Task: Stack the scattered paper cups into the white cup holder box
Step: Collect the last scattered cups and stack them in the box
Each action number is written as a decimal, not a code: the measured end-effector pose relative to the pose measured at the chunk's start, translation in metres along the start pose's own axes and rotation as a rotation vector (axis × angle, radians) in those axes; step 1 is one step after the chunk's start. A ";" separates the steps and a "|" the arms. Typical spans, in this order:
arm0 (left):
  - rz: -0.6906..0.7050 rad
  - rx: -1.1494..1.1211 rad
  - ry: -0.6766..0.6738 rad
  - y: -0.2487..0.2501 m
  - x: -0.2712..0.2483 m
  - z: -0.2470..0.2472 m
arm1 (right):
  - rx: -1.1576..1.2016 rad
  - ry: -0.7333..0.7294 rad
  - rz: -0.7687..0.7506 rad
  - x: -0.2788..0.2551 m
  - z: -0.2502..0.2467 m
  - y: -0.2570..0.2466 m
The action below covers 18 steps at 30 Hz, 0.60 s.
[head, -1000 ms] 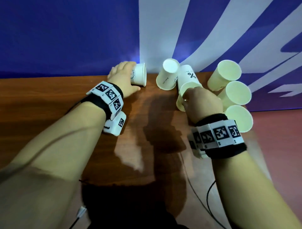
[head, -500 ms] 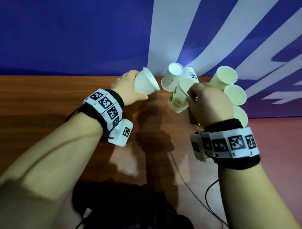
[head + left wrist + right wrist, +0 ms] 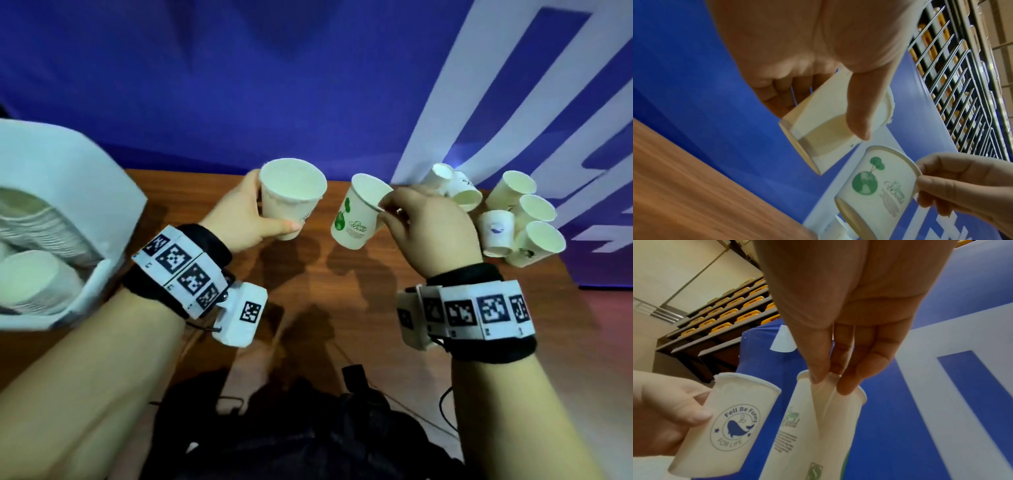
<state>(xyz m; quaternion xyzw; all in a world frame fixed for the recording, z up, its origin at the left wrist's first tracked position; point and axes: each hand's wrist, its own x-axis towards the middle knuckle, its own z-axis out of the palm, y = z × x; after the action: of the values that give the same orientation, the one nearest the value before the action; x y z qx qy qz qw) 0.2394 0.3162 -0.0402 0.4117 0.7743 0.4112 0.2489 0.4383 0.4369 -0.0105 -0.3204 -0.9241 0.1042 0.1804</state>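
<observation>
Left hand [image 3: 246, 219] grips a plain white paper cup [image 3: 291, 195] upright above the wooden counter [image 3: 342, 291]; right hand [image 3: 428, 226] pinches a green-printed paper cup [image 3: 356, 216] by its rim. Best nest the green cup squarely into the other, then carry both to the white cup holder box [image 3: 68, 178] at far left.

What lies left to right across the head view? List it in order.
White cup holder box → left hand → plain white paper cup it grips → green-printed paper cup → right hand pinching its rim → cluster of loose paper cups on the wooden table.
</observation>
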 end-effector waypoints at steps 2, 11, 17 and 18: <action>-0.008 0.001 0.035 -0.025 -0.029 -0.042 | 0.047 0.017 -0.025 -0.004 0.015 -0.044; -0.090 -0.066 0.214 -0.132 -0.128 -0.175 | 0.133 0.003 -0.157 -0.006 0.074 -0.206; -0.143 -0.124 0.332 -0.176 -0.144 -0.210 | 0.132 0.037 -0.229 -0.009 0.080 -0.252; -0.157 -0.114 0.346 -0.183 -0.143 -0.211 | 0.138 0.046 -0.244 -0.009 0.080 -0.255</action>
<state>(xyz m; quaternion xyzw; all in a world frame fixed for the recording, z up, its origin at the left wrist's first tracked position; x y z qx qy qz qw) 0.0845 0.0455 -0.0738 0.2586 0.8106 0.4984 0.1665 0.2715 0.2283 -0.0071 -0.1949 -0.9424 0.1375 0.2343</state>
